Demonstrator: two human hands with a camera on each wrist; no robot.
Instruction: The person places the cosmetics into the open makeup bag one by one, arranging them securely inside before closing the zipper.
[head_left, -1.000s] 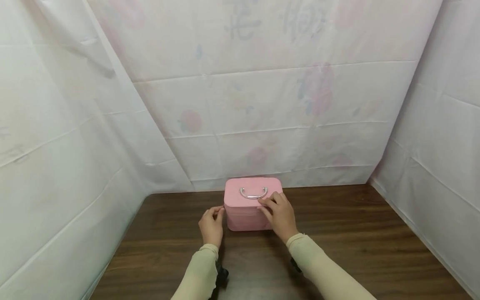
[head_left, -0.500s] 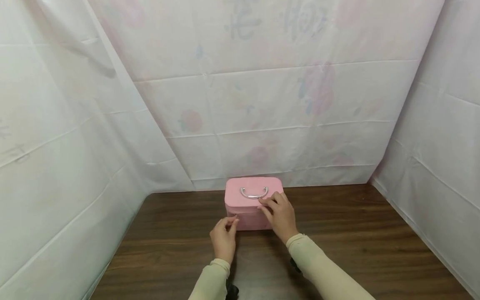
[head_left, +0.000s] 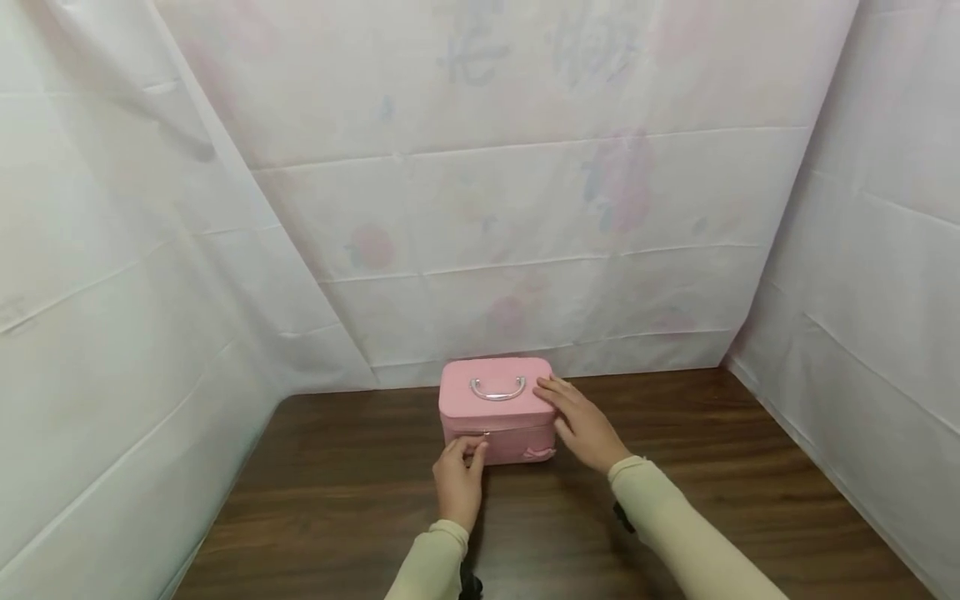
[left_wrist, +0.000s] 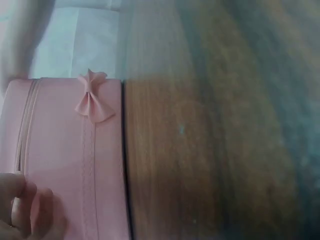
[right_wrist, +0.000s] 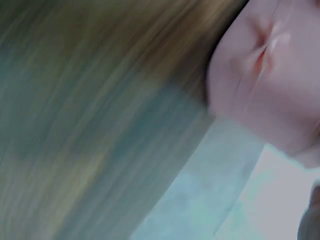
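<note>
A pink vanity case [head_left: 459, 398] with a silver handle [head_left: 497, 397] on its lid stands on the table, lid down. On its front, thumb and fingers of my left hand [head_left: 457, 483] pinch the zipper's pull [head_left: 486, 433] near the middle of the seam. The left wrist view shows the zipper [left_wrist: 24, 132] running past those fingers toward the far end. My right hand [head_left: 591, 429] rests with extended fingers on the lid's right edge. A pink bow [head_left: 537, 454] decorates the lower right of the front. The right wrist view is blurred, with the case's corner [right_wrist: 285, 105] in it.
The dark wood table [head_left: 330, 483] spreads to both sides of the case and in front of it. White printed cloth [head_left: 525, 208] hangs close behind the case, and more cloth encloses the left and right sides.
My left hand has moved from the case's left side around the corner to the front middle, along the seam. My right hand has shifted from the front lid edge to the right edge.
</note>
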